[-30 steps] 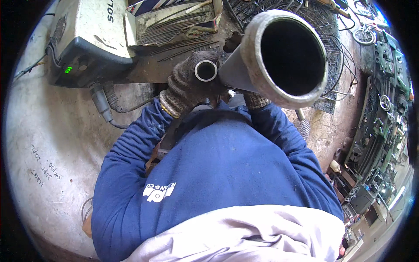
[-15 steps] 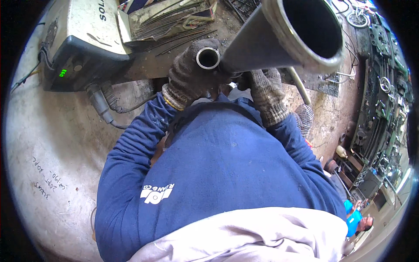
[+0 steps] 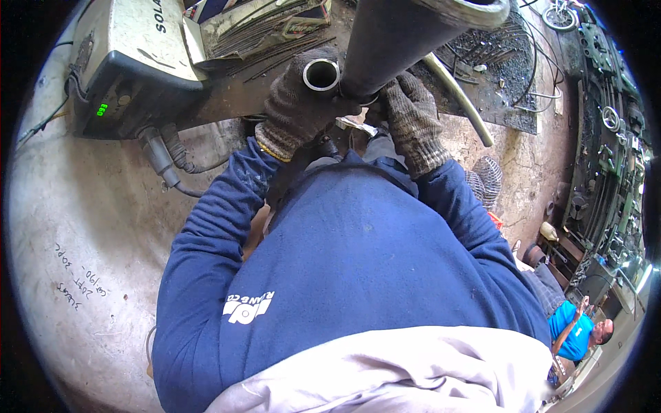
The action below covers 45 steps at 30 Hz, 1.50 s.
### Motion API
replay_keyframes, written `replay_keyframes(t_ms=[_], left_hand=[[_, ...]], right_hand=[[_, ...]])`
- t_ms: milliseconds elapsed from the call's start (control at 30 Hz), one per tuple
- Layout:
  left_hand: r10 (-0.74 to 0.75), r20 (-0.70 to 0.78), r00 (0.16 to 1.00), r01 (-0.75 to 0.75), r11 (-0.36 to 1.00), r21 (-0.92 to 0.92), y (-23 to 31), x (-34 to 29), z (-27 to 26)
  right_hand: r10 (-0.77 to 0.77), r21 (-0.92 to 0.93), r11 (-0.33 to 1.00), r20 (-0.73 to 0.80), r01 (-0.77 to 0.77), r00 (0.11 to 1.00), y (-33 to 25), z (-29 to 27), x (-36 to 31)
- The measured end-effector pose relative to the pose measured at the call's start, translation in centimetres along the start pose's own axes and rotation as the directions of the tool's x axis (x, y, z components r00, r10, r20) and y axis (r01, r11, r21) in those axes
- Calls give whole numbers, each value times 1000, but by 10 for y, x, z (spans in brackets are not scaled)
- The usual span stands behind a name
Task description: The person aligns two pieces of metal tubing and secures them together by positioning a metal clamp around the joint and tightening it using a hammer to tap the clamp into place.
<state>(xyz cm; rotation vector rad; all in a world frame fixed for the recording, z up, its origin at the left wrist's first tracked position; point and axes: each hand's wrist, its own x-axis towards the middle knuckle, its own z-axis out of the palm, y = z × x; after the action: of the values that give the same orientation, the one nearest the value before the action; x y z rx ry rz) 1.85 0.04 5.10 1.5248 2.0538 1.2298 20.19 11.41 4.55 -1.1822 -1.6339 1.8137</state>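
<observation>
Both my hands wear grey-brown knitted gloves. My left hand (image 3: 292, 113) is closed round a narrow metal pipe (image 3: 321, 88), its round open end facing up. Just right of it stands a wide dark metal pipe (image 3: 389, 48), narrower in view toward its lower end, with its rimmed mouth at the top edge. My right hand (image 3: 415, 120) is closed at the lower right side of the wide pipe, fingertips bent against it. The lower ends of the two pipes are close together; whether they touch is hidden by the gloves.
A welding machine (image 3: 131, 89) with a green display and thick cable stands at left. An open box of thin rods (image 3: 255, 31) lies on the metal bench (image 3: 217, 103). A pale bar (image 3: 461, 103) juts past the bench edge. A person in blue (image 3: 575, 330) is far right, near machinery (image 3: 609, 131).
The wide pipe has tilted upright and moved up and left, so its mouth shows less. Both hands have shifted slightly, still on the pipes.
</observation>
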Motion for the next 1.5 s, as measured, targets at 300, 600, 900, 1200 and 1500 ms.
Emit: replay_keyframes(t_ms=[300, 600, 900, 1200, 1500], left_hand=[[6, 37, 999, -10, 994, 109, 1, -2, -2], [1, 129, 992, 6, 998, -55, 15, 8, -12], [38, -10, 999, -39, 994, -107, -35, -9, 22], [-120, 103, 988, 128, 989, -76, 14, 9, -6], [-49, -73, 996, 44, 997, -58, 9, -5, 1]], right_hand=[[-712, -190, 699, -278, 690, 645, -10, 20, 36], [-498, 301, 790, -192, 534, 846, -15, 37, 76], [-371, 633, 707, -48, 316, 927, -13, 44, 84], [-439, 386, 830, 4, 403, 899, -32, 32, 72], [-232, 153, 958, -88, 243, 969, -31, -5, 5]])
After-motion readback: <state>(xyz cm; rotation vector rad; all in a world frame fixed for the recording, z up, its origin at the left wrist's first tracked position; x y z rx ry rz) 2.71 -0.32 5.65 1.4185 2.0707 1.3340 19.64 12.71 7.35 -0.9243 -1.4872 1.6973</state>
